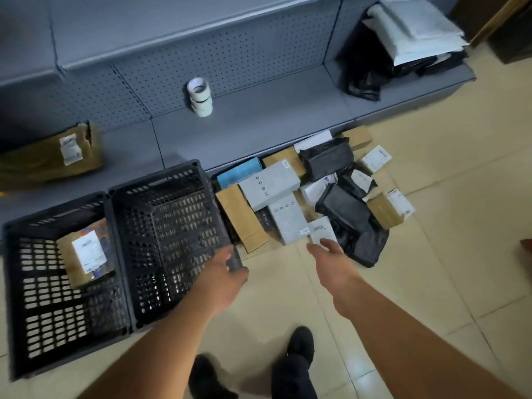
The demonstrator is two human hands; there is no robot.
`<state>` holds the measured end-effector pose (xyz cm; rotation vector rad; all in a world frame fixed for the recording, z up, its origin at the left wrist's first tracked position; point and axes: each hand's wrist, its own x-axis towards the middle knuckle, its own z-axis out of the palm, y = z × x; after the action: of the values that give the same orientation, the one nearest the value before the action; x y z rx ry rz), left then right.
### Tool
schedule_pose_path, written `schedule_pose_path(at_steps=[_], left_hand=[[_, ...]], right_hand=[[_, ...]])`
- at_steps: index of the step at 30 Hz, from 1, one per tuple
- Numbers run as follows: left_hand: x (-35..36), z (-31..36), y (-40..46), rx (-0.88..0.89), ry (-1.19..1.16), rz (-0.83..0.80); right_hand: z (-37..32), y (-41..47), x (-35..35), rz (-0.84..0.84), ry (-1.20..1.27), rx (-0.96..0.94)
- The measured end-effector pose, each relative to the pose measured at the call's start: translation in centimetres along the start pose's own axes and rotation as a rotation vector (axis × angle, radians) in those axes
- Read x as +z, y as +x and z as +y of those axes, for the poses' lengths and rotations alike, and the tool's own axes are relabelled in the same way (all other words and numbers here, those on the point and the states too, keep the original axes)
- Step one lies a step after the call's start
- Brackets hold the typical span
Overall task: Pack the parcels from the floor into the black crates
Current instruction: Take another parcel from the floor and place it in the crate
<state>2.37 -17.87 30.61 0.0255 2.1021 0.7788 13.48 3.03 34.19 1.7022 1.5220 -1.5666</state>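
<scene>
Early stage: one brown labelled parcel [86, 253] lies in the lower-left lattice-walled black crate [17, 298]; the adjoining crate [169, 234] appears empty. Cardboard boxes, grey cartons and glossy black poly-bags remain in a heap [302, 194] at centre-right floor. Left hand [227, 272] grips the crate's corner; right hand [331, 254], fingers relaxed, reaches toward a white-labelled packet [321, 230].

Left grip [227, 272] curled; right grip [331, 254] extended, relaxed.

right crate [169, 240]: open top, interior free
left crate [43, 283]: brown parcel [86, 254] fills back corner
floor pile [302, 197]: tight, overlapping
tile floor [431, 269]: bare right of pile
</scene>
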Motion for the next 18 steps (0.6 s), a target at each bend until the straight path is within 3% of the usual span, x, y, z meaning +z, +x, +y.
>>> schedule_pose_path(at_steps=[18], left_hand=[[2.4, 7.6, 14.6, -0.196, -0.107, -0.063]], right_hand=[[-8.9, 14.4, -0.9, -0.007, 0.012, 0.015]])
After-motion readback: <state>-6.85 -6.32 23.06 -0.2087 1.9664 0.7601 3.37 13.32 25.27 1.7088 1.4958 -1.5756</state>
